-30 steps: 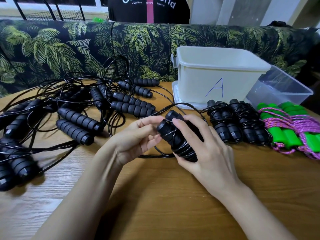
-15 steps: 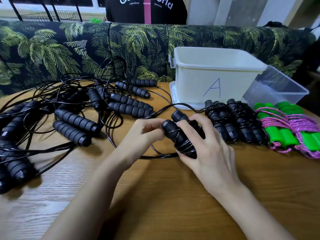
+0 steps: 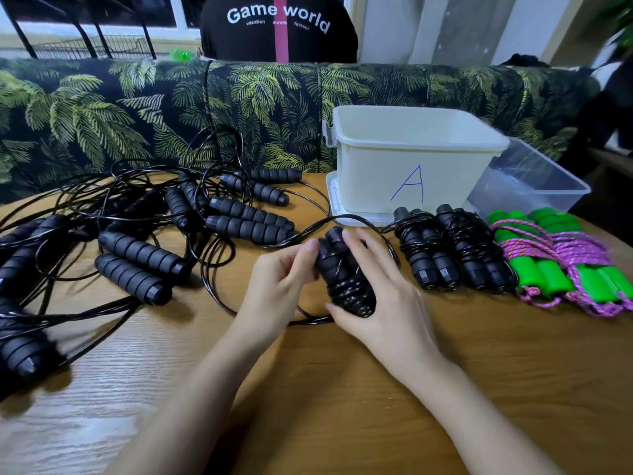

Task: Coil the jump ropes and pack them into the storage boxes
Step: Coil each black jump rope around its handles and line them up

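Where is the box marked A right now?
In the head view, the box marked A stands at the back, right of centre, behind the coiled black ropes, left of the clear box.

I see a grainy, slightly shiny wooden table (image 3: 445, 389), matt ribbed foam handles (image 3: 142, 250) with glossy black cords (image 3: 219, 289), an opaque cream plastic box (image 3: 411, 166), a clear plastic box (image 3: 534, 186), and braided pink rope (image 3: 575, 255).

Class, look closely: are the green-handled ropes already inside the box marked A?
No, the green-handled ropes lie on the table, outside box A.
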